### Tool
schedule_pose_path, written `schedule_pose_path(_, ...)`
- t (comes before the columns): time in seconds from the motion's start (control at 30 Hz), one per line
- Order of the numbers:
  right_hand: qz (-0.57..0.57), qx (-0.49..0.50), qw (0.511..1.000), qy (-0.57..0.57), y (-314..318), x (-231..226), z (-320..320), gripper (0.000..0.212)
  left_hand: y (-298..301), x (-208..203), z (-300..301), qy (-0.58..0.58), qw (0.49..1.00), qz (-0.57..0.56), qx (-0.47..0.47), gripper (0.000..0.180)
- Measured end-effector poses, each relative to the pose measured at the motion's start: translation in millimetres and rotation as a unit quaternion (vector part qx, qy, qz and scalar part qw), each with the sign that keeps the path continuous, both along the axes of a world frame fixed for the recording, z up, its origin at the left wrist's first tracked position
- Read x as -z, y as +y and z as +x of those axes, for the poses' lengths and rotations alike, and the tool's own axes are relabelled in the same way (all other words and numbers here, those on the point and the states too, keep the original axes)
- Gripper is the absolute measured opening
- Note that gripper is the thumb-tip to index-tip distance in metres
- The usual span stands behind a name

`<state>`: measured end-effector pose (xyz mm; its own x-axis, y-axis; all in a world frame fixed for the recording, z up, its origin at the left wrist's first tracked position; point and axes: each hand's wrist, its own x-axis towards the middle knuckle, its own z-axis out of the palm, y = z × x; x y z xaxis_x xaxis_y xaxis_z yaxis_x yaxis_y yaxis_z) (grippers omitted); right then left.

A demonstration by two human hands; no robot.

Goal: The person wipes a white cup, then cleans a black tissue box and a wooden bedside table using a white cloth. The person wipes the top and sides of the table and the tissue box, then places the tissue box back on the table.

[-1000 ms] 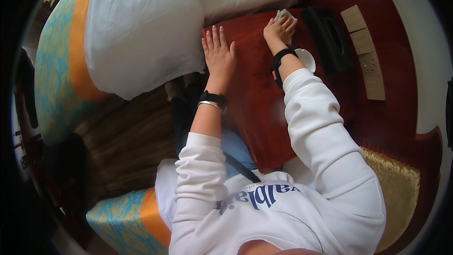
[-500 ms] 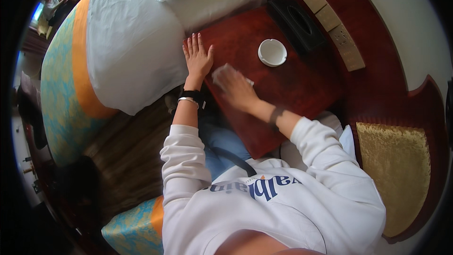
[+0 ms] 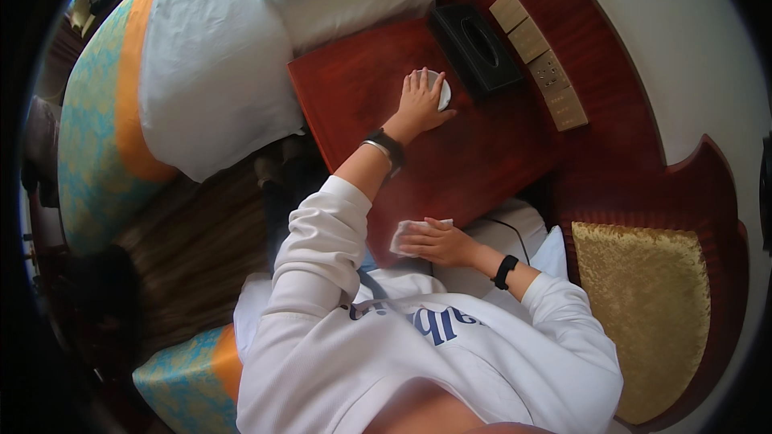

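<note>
A round white ashtray [image 3: 445, 95] sits on the reddish-brown wooden tabletop [image 3: 354, 72]. My left hand [image 3: 420, 106] lies over it from above, fingers on the far side and thumb on the near right, covering most of it. Close to the near end of the tabletop, my right hand [image 3: 444, 244] has a white cloth [image 3: 400, 239] under its fingers. Part of the cloth sticks out to the left of the fingertips.
A black tissue box [image 3: 476, 48] stands at the back of the table, near a panel of switches and sockets [image 3: 539, 56]. On the left is a bed with white linen [image 3: 217, 72]. A gold padded panel [image 3: 639, 313] is at the right.
My left hand has left the table's left edge and moved right onto the ashtray. My right hand has drawn the cloth toward me to the near end. My view has shifted slightly.
</note>
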<state>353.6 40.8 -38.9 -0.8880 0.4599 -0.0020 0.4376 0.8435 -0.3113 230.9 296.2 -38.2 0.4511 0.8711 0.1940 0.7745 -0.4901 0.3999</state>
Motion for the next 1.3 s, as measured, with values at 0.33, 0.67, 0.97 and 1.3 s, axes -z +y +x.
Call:
schedule_pose_path(0.33,0.073,0.046,0.994,-0.059,79.5,-0.2,-12.8,0.044,27.4,-6.0,-17.0,0.031,0.999,0.013,0.003,0.102)
schedule_pose_path(0.67,0.135,0.168,0.976,0.038,289.0,27.9,-108.6,0.046,24.8,-28.8,-163.5,-0.1,0.981,0.033,-0.166,0.098)
schedule_pose_path(0.97,0.163,0.542,0.816,0.119,412.6,73.6,-121.6,0.049,-18.9,-44.9,-187.2,-0.08,0.981,0.001,-0.177,0.101)
schedule_pose_path(1.3,0.193,0.535,0.812,0.13,368.8,75.9,-66.7,0.051,-11.9,-39.6,-143.7,-0.058,0.991,0.014,-0.121,0.097)
